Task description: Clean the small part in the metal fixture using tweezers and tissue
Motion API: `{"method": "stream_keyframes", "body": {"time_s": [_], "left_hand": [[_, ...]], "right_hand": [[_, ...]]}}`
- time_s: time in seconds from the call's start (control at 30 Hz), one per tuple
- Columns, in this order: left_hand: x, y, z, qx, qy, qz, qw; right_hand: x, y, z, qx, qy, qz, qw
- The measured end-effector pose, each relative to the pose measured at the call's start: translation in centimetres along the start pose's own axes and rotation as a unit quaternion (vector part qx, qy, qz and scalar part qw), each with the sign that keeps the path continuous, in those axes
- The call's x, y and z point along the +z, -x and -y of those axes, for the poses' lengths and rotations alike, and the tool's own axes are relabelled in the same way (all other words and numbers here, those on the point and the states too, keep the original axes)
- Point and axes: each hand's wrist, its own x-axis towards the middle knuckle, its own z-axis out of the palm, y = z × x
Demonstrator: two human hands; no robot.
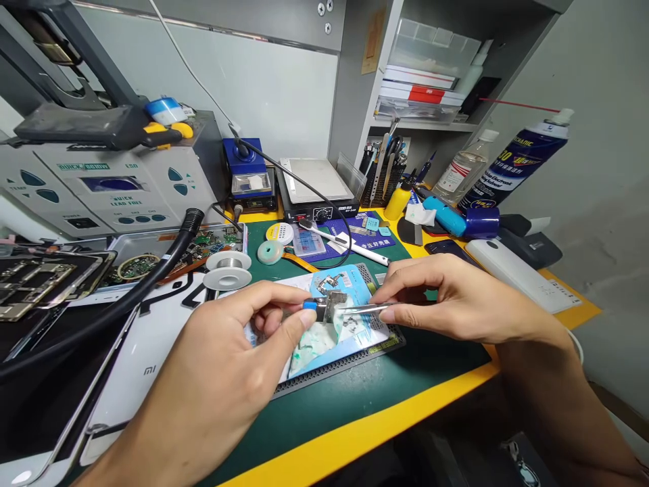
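My left hand pinches a small dark part with a metal plate and a blue end between thumb and index finger. I cannot make out its exact kind. From the other side, my right hand grips metal tweezers, their tips at or very near the plate; contact is unclear. Below both hands lies a crumpled white tissue with green stains, on a light-blue printed sheet. A perforated metal plate shows under the sheet's front edge.
A solder spool and a black hose are left of the hands. Opened devices and circuit boards lie further left. Behind stand a white toothbrush and a hot plate; a spray can leans at right.
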Motion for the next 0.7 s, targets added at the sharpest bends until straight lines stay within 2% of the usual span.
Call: {"method": "stream_keyframes", "body": {"time_s": [0.4, 0.57, 0.7], "left_hand": [[-0.12, 0.21, -0.22, -0.012, -0.001, 0.035, 0.999], [-0.11, 0.07, -0.20, 0.004, 0.007, 0.044, 0.999], [0.02, 0.00, -0.14, 0.016, 0.019, 0.041, 0.999]], "right_hand": [[0.63, -0.43, 0.00, 0.034, -0.010, 0.016, 0.999], [0.80, -0.56, 0.02, 0.046, -0.023, 0.024, 0.998], [0.92, -0.77, -0.10, 0.089, -0.060, 0.051, 0.993]]}}
